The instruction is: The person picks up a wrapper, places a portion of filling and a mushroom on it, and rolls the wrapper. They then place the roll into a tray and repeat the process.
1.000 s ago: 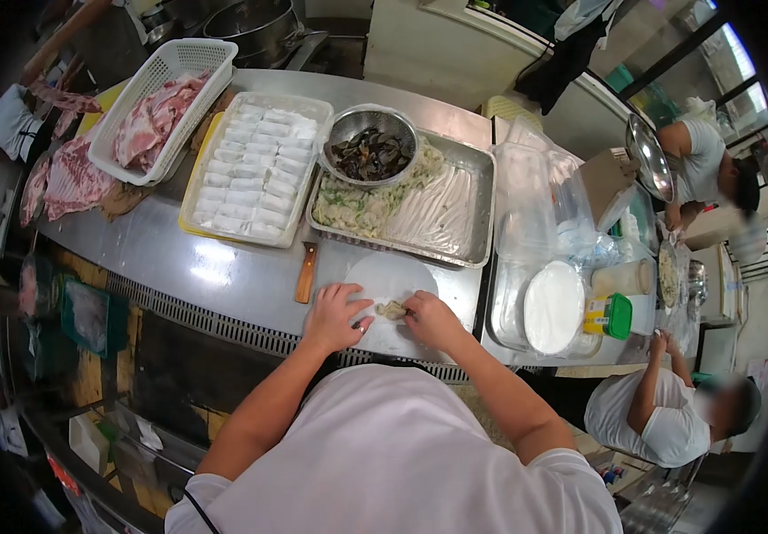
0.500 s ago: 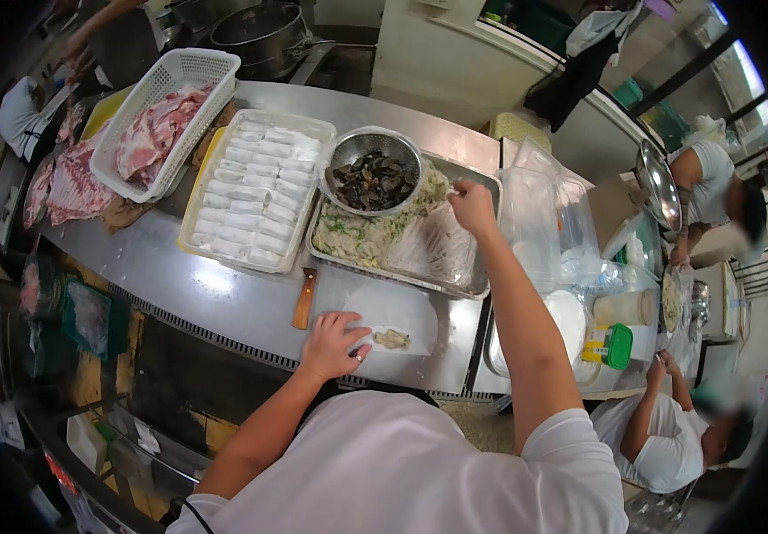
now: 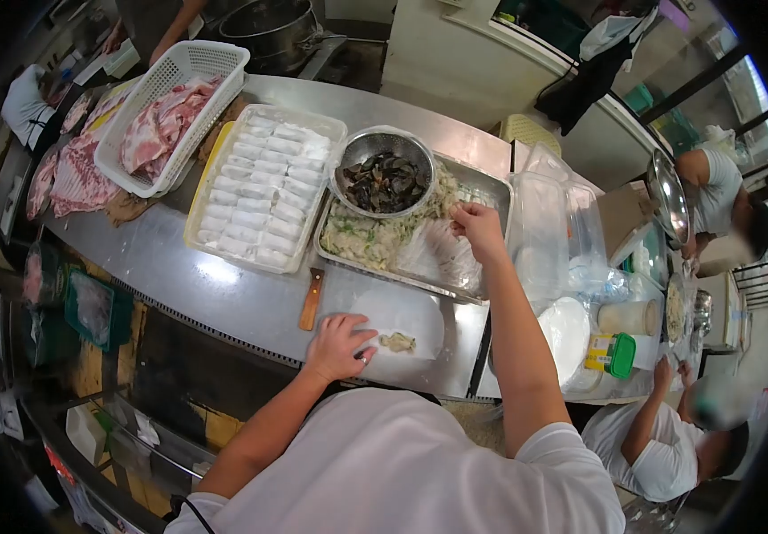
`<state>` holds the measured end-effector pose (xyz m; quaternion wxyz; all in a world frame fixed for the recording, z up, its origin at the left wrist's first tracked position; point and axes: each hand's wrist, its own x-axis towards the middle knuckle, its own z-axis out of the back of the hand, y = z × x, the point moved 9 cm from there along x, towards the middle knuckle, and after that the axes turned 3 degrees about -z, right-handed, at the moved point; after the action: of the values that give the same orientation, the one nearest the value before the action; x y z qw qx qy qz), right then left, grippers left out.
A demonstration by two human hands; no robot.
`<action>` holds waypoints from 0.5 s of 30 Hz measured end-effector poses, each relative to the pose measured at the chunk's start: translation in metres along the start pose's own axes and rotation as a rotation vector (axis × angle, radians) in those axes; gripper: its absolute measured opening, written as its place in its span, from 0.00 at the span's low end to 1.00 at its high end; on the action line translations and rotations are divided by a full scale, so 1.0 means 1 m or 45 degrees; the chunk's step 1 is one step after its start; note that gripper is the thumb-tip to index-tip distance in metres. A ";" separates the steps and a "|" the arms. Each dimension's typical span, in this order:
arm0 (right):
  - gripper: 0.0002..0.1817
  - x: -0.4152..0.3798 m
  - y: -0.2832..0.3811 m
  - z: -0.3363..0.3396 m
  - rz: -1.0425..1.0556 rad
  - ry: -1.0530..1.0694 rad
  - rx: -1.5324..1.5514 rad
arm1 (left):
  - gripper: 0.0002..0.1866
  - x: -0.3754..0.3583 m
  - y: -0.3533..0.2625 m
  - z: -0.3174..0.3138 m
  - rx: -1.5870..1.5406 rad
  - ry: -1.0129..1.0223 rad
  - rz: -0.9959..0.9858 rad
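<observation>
My left hand lies with its fingers apart at the left edge of a thin, pale round wrapper on the steel counter. A small clump of pale filling sits on that wrapper, close to my fingertips. Over the right part of a metal tray, my right hand has its fingers pinched together; what they hold, if anything, is hidden. The tray contains greenish-white chopped filling and a clear plastic sheet or bag. A steel colander of dark pieces stands on the tray.
A wooden-handled knife lies left of the wrapper. Beyond it are a white tray of rolls and a white basket with raw meat. Clear plastic containers and a green-lidded tub stand right. Co-workers are on both sides.
My right hand has shifted slightly down, staying over the tray with its fingers pinched. The left hand stays by the wrapper. The whole view has shifted a little.
</observation>
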<state>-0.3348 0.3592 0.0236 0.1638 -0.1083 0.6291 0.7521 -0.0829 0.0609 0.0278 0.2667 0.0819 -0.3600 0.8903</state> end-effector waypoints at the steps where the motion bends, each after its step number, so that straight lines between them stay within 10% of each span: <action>1: 0.11 -0.021 0.003 -0.005 -0.030 0.065 0.134 | 0.17 -0.003 0.000 -0.002 0.002 0.004 0.006; 7: 0.19 -0.162 -0.021 -0.062 -0.159 0.553 -0.489 | 0.18 -0.005 0.002 -0.003 -0.018 -0.003 0.005; 15: 0.08 -0.225 -0.072 -0.137 0.550 0.480 -1.156 | 0.18 -0.008 0.001 -0.001 0.001 -0.028 -0.007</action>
<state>-0.1057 0.2109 0.0156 -0.1739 -0.1697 0.2669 0.9326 -0.0765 0.0579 0.0236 0.2652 0.0928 -0.3623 0.8887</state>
